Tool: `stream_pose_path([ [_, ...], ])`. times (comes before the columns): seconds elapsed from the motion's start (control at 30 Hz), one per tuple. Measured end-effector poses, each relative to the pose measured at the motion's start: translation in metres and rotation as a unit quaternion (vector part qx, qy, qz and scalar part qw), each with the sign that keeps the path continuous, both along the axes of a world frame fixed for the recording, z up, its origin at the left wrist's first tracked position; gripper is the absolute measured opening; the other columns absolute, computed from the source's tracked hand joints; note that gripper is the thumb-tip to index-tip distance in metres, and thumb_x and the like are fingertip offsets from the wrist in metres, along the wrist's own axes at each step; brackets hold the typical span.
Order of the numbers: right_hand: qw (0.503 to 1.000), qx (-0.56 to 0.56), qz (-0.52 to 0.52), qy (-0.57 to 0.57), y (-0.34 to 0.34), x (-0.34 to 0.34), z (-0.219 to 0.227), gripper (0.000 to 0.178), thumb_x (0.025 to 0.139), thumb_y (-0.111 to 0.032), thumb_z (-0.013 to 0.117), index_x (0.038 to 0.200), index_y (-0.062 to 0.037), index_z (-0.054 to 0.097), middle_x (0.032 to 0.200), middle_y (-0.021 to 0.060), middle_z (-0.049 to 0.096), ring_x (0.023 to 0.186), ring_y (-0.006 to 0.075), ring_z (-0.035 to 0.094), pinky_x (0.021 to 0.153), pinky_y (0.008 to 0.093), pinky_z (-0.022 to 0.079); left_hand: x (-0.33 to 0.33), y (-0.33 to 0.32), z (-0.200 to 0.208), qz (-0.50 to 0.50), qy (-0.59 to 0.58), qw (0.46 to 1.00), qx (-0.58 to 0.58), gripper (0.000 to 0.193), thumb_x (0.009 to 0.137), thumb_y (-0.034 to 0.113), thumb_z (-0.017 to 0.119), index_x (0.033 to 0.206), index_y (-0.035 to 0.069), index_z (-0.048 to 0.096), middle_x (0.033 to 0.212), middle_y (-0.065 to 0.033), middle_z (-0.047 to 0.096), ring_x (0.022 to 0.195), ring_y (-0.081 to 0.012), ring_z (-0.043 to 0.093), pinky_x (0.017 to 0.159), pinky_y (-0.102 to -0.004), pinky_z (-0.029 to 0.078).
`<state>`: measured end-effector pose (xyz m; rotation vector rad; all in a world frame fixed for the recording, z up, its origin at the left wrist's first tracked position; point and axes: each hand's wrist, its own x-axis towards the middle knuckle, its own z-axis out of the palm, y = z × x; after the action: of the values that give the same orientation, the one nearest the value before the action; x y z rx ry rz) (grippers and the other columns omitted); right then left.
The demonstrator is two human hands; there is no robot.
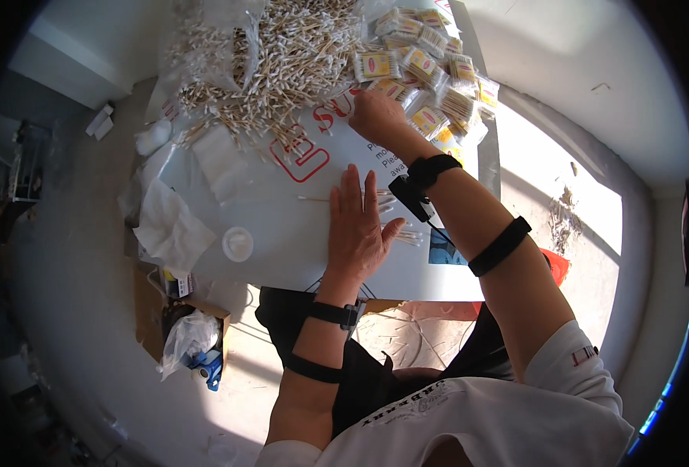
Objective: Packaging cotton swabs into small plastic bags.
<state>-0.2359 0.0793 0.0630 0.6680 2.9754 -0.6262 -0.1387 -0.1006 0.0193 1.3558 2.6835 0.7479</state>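
My left hand (pixel 356 229) lies flat on the white tabletop, fingers stretched out and thumb apart. Several loose cotton swabs (pixel 409 236) stick out from beside and under it, and a single one points out to its left. My right hand (pixel 379 118) is farther off, its fingers curled closed at the near edge of a pile of small packs of cotton swabs (pixel 424 65) with yellow labels. Whatever those fingers may hold is hidden. Left of it spreads a large heap of loose cotton swabs (pixel 302 58), partly under clear plastic.
A crumpled white cloth (pixel 171 224) and a small round white lid-like thing (pixel 238 244) lie at the table's left. A folded white piece (pixel 218 163) rests near the heap. Below, a cardboard box (pixel 218 315) holds a plastic bag (pixel 191 339). Black straps circle both forearms.
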Motion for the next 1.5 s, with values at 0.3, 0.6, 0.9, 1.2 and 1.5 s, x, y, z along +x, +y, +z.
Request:
stream_pose_path([
  [0.3, 0.982, -0.14, 0.125, 0.02, 0.026, 0.077, -0.007, 0.015, 0.073, -0.017, 0.064, 0.077, -0.0029, 0.068, 0.073, 0.0171, 0.066, 0.072, 0.0347, 0.065, 0.068, 0.0439, 0.052, -0.038, -0.031, -0.006, 0.021, -0.012, 0.998, 0.052, 0.074, 0.1, 0.047, 0.044, 0.149, -0.005, 0.023, 0.155, -0.0276, 0.02, 0.144, -0.0403, 0.021, 0.117, -0.0537, 0.018],
  [0.6, 0.977, -0.17, 0.125, 0.015, 0.03, 0.067, -0.014, 0.015, 0.071, -0.014, 0.068, 0.079, -0.0022, 0.069, 0.07, 0.0161, 0.065, 0.068, 0.0307, 0.066, 0.067, 0.0421, 0.052, -0.073, -0.048, -0.006, 0.058, 0.054, 0.996, 0.051, 0.048, 0.087, 0.007, 0.064, 0.13, -0.002, 0.047, 0.145, -0.0212, 0.039, 0.134, -0.0388, 0.039, 0.111, -0.0483, 0.033],
  [0.9, 0.994, -0.009, 0.105, 0.036, -0.02, 0.048, 0.022, 0.013, 0.076, -0.015, 0.06, 0.075, -0.0057, 0.068, 0.075, 0.0155, 0.068, 0.079, 0.0367, 0.066, 0.073, 0.0455, 0.054, -0.076, -0.062, 0.009, 0.108, 0.052, 0.988, 0.097, 0.041, 0.079, -0.004, 0.061, 0.118, 0.0, 0.051, 0.129, -0.0191, 0.05, 0.123, -0.0375, 0.048, 0.102, -0.0493, 0.039],
  [1.2, 0.979, -0.097, 0.047, 0.172, -0.028, 0.016, -0.013, 0.017, 0.078, -0.019, 0.071, 0.08, -0.0021, 0.068, 0.075, 0.0151, 0.067, 0.074, 0.0327, 0.067, 0.066, 0.0401, 0.052, -0.048, -0.044, 0.005, 0.025, 0.07, 0.997, 0.002, 0.069, 0.087, 0.024, 0.067, 0.146, 0.008, 0.035, 0.154, -0.0127, 0.033, 0.143, -0.0307, 0.031, 0.113, -0.054, 0.027],
  [1.5, 0.999, -0.028, 0.033, 0.021, -0.064, -0.027, -0.013, 0.026, 0.075, -0.029, 0.071, 0.087, -0.0059, 0.071, 0.09, 0.0161, 0.071, 0.085, 0.0327, 0.069, 0.074, 0.0425, 0.056, -0.045, -0.041, 0.007, 0.063, 0.055, 0.996, -0.011, 0.067, 0.088, 0.031, 0.066, 0.142, 0.003, 0.038, 0.152, -0.0146, 0.035, 0.142, -0.0279, 0.032, 0.117, -0.0513, 0.022],
])
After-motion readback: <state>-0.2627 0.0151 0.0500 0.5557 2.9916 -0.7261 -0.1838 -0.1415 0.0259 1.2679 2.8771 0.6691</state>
